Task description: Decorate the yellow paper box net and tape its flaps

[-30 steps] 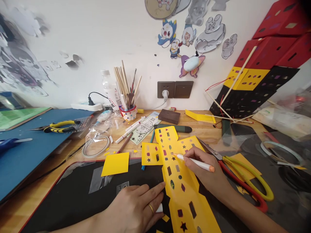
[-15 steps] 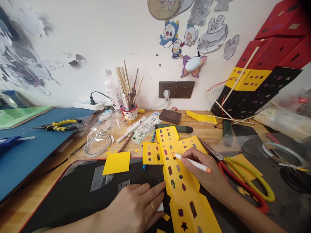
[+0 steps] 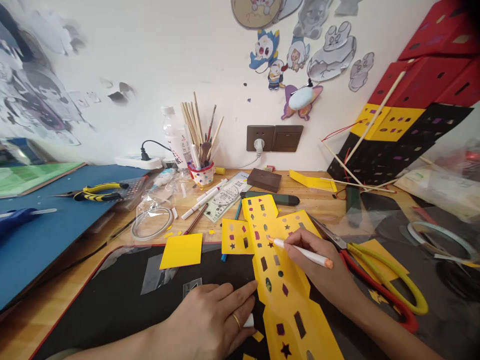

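Note:
My right hand [image 3: 313,255] is closed round a white marker [image 3: 305,254] with an orange end. Its tip touches a yellow paper cutout [image 3: 296,300] near a dark star. The cutout is shaped like an unfolded box and carries several small coloured shapes. My left hand [image 3: 221,310] lies to its left, one outstretched finger against the paper's edge. A small white piece [image 3: 249,320] shows between the lower fingers of that hand; most of it is hidden.
Red-and-yellow scissors [image 3: 386,282] lie right of the cutout, a yellow paper square [image 3: 181,251] to the left. Behind stand a cup of brushes and sticks [image 3: 202,174], a dark block [image 3: 264,180], and a tower of decorated boxes [image 3: 397,125]. Pliers [image 3: 101,192] rest on a blue board.
The whole view has shifted slightly. The marker tip has moved a little on the paper near the star; the left hand stays in place.

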Demonstrator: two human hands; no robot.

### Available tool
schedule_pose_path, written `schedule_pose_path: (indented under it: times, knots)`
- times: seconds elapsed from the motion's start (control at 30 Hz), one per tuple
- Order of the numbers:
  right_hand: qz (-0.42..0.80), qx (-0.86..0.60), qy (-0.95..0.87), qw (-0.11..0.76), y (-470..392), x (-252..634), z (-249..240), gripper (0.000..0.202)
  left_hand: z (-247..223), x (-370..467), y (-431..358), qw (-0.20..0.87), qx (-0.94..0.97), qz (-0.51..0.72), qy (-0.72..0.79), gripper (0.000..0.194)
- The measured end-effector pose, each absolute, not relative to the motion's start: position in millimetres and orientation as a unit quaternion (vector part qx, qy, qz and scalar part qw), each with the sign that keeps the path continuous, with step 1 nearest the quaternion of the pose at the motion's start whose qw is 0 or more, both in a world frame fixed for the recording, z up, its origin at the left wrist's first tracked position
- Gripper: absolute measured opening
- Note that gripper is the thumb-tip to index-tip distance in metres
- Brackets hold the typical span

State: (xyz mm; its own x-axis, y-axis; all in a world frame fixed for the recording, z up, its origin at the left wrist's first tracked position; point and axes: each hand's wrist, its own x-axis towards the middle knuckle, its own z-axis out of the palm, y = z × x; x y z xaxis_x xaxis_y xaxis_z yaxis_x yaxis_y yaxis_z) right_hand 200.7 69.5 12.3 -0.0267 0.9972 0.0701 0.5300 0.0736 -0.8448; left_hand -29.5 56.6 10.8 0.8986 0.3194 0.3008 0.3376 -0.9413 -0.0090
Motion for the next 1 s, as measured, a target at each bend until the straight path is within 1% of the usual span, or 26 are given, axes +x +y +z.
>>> schedule_pose_path:
  times: [0.3, 0.77, 0.87, 1.0]
  knots:
    - [0.325, -0.599, -0.630, 0.373, 70, 202, 9, 0.014, 13, -30, 56, 0.029, -0.973, -0.154, -0.172, 0.028]
    - [0.344, -0.598, -0.622, 0.370, 70, 200, 9, 0.016, 10, -30, 57, 0.036, -0.973, -0.155, -0.170, 0.028]
    - [0.352, -0.588, -0.616, 0.388, 71, 200, 9, 0.014, 11, -30, 58, 0.032, -0.972, -0.160, -0.167, 0.028]
    - [0.353, -0.591, -0.579, 0.436, 72, 202, 19, 0.014, 11, -30, 57, 0.032, -0.971, -0.159, -0.175, 0.028]
